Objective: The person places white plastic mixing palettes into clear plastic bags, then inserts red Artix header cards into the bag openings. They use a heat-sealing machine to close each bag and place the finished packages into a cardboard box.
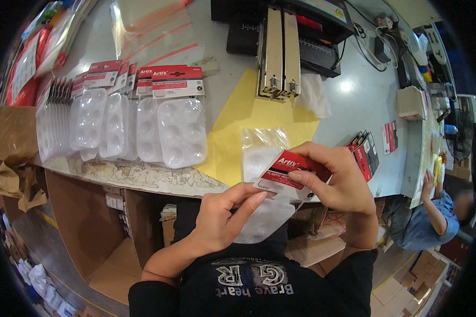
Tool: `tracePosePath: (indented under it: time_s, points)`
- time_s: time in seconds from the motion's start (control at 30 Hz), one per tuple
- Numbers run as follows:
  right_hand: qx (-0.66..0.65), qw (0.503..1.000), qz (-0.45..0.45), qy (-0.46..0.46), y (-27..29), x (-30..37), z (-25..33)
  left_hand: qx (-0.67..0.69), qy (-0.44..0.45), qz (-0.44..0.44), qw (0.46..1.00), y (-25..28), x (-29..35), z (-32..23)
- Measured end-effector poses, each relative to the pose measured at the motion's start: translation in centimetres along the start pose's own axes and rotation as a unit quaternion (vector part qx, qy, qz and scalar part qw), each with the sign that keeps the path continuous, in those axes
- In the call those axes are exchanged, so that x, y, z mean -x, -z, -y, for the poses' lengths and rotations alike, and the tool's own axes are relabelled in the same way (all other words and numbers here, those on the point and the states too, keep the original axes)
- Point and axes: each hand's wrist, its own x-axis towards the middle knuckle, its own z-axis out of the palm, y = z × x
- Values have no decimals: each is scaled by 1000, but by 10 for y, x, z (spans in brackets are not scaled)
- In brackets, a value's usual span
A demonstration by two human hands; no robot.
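Observation:
Over the table's front edge, my right hand pinches a red-and-white folded header card, its thumb on the front. My left hand closes thumb and fingers at the card's lower left, on the clear bag below it. A white plastic paint palette with round wells hangs under the card, partly covered by my left hand. Just beyond the card, another white palette in clear film lies on a yellow sheet. Where the bag and card meet is hidden by my fingers.
Several carded palettes stand in rows at left. Clear bags lie behind them. A heat sealer stands at the back. More header cards rest at right. Brown cartons sit below; another person works far right.

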Motion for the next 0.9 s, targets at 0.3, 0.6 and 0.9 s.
tracePosePath:
  time_s: [0.3, 0.6, 0.9]
  points:
    - [52, 998, -8, 42, -7, -3, 0, 5, 21, -63, 998, -2, -1, 1]
    - [-64, 991, -91, -71, -8, 14, -17, 6, -54, -209, 976, 6, -8, 6]
    - [-289, 942, -139, -98, -40, 24, -44, 12, -51, -238, 970, 3, -16, 17]
